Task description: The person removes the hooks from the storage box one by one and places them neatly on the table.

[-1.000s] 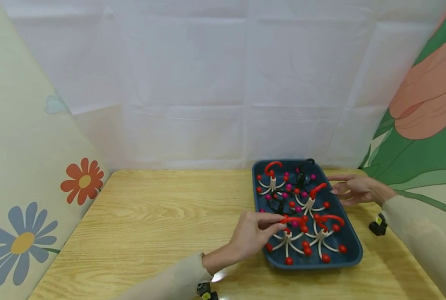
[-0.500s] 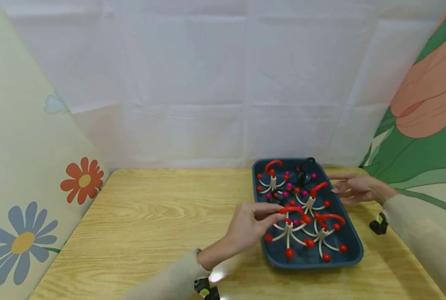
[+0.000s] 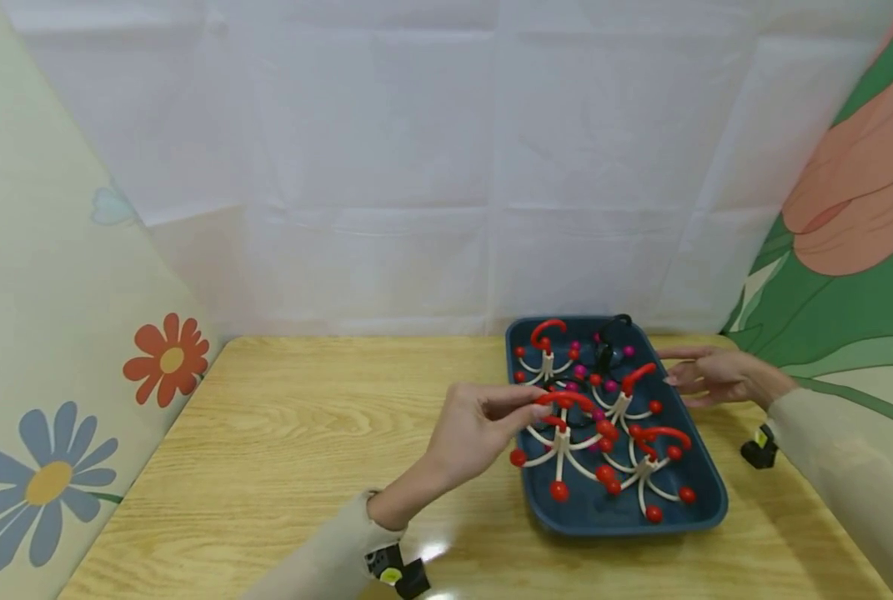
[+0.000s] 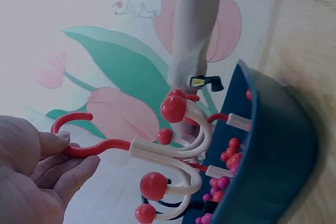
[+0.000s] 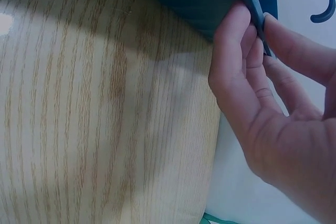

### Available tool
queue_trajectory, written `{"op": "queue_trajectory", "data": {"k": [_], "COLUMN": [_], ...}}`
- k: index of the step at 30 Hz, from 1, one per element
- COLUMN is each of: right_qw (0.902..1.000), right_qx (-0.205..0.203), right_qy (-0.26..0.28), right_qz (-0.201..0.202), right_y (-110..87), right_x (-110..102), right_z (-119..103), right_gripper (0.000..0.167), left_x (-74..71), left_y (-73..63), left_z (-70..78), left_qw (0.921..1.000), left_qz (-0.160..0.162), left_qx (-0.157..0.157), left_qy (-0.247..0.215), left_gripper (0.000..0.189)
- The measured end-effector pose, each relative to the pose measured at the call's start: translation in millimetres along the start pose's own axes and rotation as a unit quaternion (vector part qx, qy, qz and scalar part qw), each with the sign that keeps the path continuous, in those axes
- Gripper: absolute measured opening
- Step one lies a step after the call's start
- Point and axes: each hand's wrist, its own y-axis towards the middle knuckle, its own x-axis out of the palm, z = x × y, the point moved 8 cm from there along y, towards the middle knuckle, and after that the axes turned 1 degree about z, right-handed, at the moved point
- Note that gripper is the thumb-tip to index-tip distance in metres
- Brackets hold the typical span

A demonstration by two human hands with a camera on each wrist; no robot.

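Observation:
My left hand [image 3: 467, 433] pinches the red hook of a claw hanger [image 3: 562, 442], which has curved white arms tipped with red balls. It hangs upright above the near left part of the dark blue tray [image 3: 589, 514]. In the left wrist view thumb and fingertips hold the hook, and the hanger [image 4: 152, 149] points toward the tray [image 4: 283, 135]. At the tray's right side, my right hand [image 3: 719, 377] grips the rim. The right wrist view has its thumb on one face of the rim and fingers on the other.
More red-and-white claw hangers [image 3: 644, 471] stand in the tray, among them one at the far left [image 3: 547, 365]. Black hangers with magenta balls [image 3: 604, 358] lie behind. The wood-grain table [image 3: 326, 433] extends left, with a white sheet [image 3: 371, 167] at the back.
My left hand has raised the pinched claw hanger from the tray and drawn it slightly left. The right hand keeps its grip on the rim, and the tray stays put.

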Motion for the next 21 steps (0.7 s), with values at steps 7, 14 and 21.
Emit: {"op": "queue_trajectory", "data": {"k": [7, 14, 21], "right_qw": [1.0000, 0.9999, 0.9999], "right_qx": [0.001, -0.003, -0.003], "right_qy": [0.000, -0.010, -0.012], "right_qz": [0.003, 0.003, -0.001], "right_y": [-0.3, 0.9, 1.5], "right_x": [-0.4, -1.1, -3.0], "right_z": [-0.1, -0.6, 1.8], "right_gripper": [0.081, 0.081, 0.082], "left_x": [-23.3, -52.7, -75.0], "left_y": [3.5, 6.5, 7.8], "left_z": [9.0, 13.0, 4.7], "left_qw": [0.9995, 0.9971, 0.9913], "left_qz": [0.029, 0.060, 0.087], "left_qx": [0.012, 0.024, 0.045], "left_qy": [0.008, 0.040, 0.088], "left_gripper": [0.023, 0.023, 0.023]}}
